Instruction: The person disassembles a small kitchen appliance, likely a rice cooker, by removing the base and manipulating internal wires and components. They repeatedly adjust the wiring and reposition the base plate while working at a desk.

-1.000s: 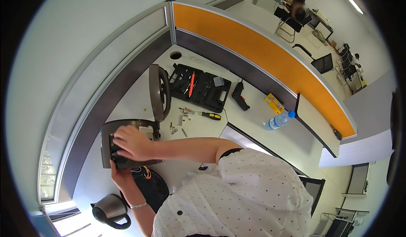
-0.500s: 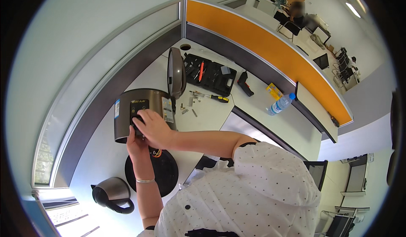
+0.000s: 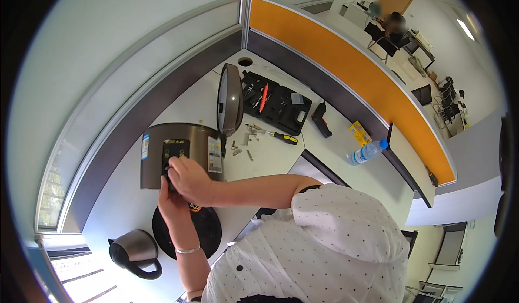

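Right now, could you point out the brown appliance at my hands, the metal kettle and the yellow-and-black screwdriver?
Brown appliance [image 3: 199,147]: head view, on its outer wall.
Metal kettle [image 3: 137,245]: head view, on its body.
Yellow-and-black screwdriver [image 3: 286,138]: head view, on its handle.

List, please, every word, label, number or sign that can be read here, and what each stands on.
None reads clearly enough to quote:
Black panel on the pot, partly behind the right hand: pale marks, too small.
White label on the pot, at picture right: too small.
Blue-white sticker on the pot, at picture left: too small.
Yellow box: blurred.
Bottle: blurred label.
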`<state>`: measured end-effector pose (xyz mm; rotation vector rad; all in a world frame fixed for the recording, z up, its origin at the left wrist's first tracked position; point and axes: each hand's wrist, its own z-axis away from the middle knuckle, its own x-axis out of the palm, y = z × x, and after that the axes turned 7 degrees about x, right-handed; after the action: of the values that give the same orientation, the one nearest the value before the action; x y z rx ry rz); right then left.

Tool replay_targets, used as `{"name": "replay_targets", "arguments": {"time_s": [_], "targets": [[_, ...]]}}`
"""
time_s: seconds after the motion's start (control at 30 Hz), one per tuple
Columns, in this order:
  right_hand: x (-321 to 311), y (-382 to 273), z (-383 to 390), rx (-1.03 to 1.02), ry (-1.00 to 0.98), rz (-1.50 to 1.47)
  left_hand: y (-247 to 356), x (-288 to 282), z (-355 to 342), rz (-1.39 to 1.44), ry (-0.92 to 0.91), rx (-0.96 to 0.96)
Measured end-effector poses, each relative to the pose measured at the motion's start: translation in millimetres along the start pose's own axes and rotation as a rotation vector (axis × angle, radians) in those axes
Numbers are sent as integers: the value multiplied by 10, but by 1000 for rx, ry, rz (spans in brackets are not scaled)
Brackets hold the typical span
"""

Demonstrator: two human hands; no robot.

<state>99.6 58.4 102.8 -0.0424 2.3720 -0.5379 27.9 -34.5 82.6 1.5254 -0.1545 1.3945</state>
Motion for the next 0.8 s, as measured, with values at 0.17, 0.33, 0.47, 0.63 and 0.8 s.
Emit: {"name": "replay_targets", "arguments": {"time_s": [0.17, 0.33, 0.47, 0.63, 0.8], "targets": [[61, 49, -11, 5, 71, -79, -46, 14, 14, 59, -23, 40], [188, 10, -66, 477, -142, -413, -22, 25, 92, 59, -21, 103], [304, 185, 63, 39, 23, -70, -53, -49, 470, -298, 153, 323], [122, 100, 12, -132, 50, 54, -188, -683, 1308, -534, -198, 269], [128, 86, 63, -131, 21, 53, -748, -1426, 1931, -616, -165, -224]]}}
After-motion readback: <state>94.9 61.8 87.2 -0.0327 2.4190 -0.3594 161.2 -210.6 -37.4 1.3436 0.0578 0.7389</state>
